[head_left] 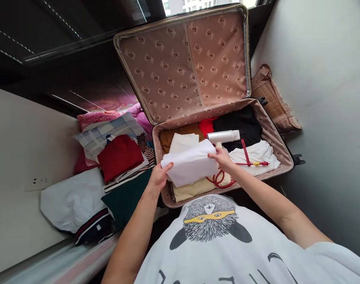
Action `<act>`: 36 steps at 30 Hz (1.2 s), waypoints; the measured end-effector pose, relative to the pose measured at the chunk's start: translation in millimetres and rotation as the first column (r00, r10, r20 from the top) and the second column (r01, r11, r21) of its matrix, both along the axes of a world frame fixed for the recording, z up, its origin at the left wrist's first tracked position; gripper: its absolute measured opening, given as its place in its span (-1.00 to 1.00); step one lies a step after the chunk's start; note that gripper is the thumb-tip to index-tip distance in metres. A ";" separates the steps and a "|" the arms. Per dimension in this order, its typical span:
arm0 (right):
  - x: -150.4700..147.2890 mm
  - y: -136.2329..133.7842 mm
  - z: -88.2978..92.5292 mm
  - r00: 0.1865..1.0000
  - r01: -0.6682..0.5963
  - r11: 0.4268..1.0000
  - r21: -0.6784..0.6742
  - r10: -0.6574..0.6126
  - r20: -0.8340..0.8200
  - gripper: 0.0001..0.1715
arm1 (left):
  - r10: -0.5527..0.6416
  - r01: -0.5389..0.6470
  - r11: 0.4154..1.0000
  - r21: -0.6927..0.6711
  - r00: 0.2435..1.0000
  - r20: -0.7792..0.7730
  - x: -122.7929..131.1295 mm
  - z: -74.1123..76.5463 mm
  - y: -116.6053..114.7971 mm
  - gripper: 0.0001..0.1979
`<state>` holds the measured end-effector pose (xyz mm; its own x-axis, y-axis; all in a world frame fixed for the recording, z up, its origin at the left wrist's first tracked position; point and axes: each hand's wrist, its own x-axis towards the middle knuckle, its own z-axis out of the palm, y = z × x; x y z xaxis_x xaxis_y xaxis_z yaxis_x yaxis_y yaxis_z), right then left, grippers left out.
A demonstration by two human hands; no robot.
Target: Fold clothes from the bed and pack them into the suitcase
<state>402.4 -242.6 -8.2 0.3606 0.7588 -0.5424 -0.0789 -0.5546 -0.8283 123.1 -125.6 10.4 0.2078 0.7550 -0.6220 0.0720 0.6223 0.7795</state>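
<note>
A folded white cloth [191, 161] is stretched between my two hands above the open suitcase [168, 202]. My left hand [160, 175] pinches its left edge, thumb on top. At the right edge my right hand [221, 157] grips it, also with the thumb over the fabric. Beneath and behind it lies another folded white piece [184, 142]. Just beyond my right hand is a silver hair dryer [224, 136], with a red cord [218, 180] coiled nearby. Black clothing [241, 122], a white garment [256, 157] and cream fabric [194, 189] fill parts of the case.
The suitcase lid [182, 63] leans up at the back against the dark window side. Left of the case are piled clothes, with a red folded garment [120, 156] on top, and a white bag [76, 197]. A brown quilted bag [273, 98] stands by the right wall [321, 86].
</note>
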 end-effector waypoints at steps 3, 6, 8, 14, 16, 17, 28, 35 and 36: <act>0.6 -19.6 27.4 0.973 0.126 0.988 0.090 -0.106 -0.204 -0.20 | 0.030 -0.026 0.998 0.056 0.997 -0.078 -9.0 19.5 -13.6 -0.13; 1.9 -36.9 50.4 0.985 0.083 0.982 0.172 -0.055 -0.167 -0.17 | 0.002 0.016 0.993 0.118 0.989 -0.148 -10.7 38.0 -29.9 0.10; 4.8 -49.8 59.1 0.992 -0.029 0.981 0.194 0.052 -0.111 -0.32 | -0.142 0.171 0.968 0.182 0.976 -0.163 -9.9 45.8 -44.3 0.16; 15.6 -93.8 47.3 0.914 -0.348 0.917 0.192 0.287 0.287 -0.28 | -0.482 0.665 0.718 0.205 0.688 -0.543 -7.9 37.2 -90.6 -0.21; 19.5 -101.2 40.1 0.827 -0.428 0.889 0.161 0.314 0.466 -0.37 | -0.541 0.768 0.617 0.169 0.570 -0.619 -8.2 32.6 -93.1 -0.54; 22.2 -102.3 38.4 0.778 -0.464 0.875 0.139 0.327 0.537 -0.46 | -0.558 0.801 0.576 0.163 0.531 -0.638 -8.9 31.8 -90.0 -0.68; 56.1 -26.9 56.7 0.935 -0.248 0.917 0.313 0.143 0.323 -0.52 | -0.184 0.316 0.834 0.453 0.932 -0.312 1.6 42.1 -19.5 -0.59; 42.4 102.4 12.3 0.922 -0.114 0.958 0.265 0.003 0.387 -0.60 | 0.108 0.287 0.801 0.525 0.794 -0.598 31.9 17.6 77.2 -0.81; 40.2 122.7 5.3 0.914 -0.114 0.969 0.219 0.017 0.404 -0.65 | 0.108 0.327 0.807 0.491 0.736 -0.668 34.8 12.7 93.7 -0.78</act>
